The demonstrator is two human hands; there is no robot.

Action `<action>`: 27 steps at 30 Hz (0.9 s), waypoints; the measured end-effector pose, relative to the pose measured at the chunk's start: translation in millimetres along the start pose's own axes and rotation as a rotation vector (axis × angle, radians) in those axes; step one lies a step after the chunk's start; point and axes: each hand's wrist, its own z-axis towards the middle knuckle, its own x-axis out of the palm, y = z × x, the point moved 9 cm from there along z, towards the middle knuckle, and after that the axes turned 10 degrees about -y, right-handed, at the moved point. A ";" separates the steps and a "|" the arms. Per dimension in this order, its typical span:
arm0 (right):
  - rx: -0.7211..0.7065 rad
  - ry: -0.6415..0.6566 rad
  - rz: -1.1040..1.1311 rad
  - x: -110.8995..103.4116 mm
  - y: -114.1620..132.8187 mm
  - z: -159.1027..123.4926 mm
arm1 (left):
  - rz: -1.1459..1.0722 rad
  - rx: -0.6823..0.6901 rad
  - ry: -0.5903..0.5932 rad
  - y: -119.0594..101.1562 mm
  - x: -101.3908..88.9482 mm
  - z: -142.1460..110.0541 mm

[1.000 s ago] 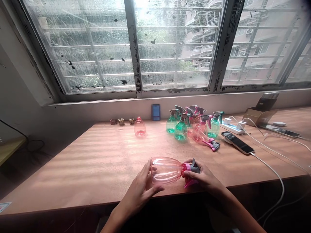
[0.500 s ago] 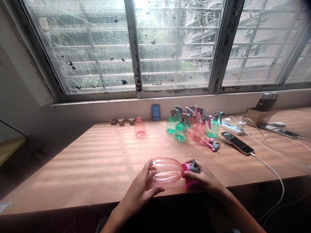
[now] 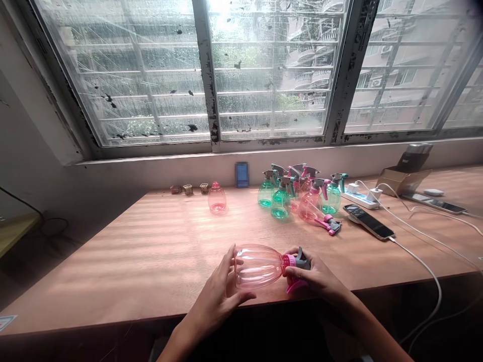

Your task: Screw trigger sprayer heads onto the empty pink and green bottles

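Observation:
A clear pink spray bottle lies on its side in the air over the table's front edge, its base to the left. My left hand cups the base, with fingers behind it and the thumb stretched out below. My right hand is closed round the neck at the pink collar. From that hand the grey spray head sticks out, and the pink trigger points down. Part of the spray head is hidden by the right hand.
Farther back stands a pink bottle without a head. Several green and pink spray bottles cluster to its right, beside a loose spray head. A phone, a power strip and white cables lie on the right.

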 end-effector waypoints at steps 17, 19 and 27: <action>0.000 0.012 0.016 0.9 0.6 -1.0 | -0.022 0.018 0.014 0.5 1.3 -0.6; 0.000 0.009 0.013 1.0 0.9 -0.7 | -0.069 -0.024 0.037 2.1 2.0 -0.7; -0.006 0.022 0.030 0.9 0.9 -2.8 | -0.083 -0.023 0.041 2.1 1.5 2.4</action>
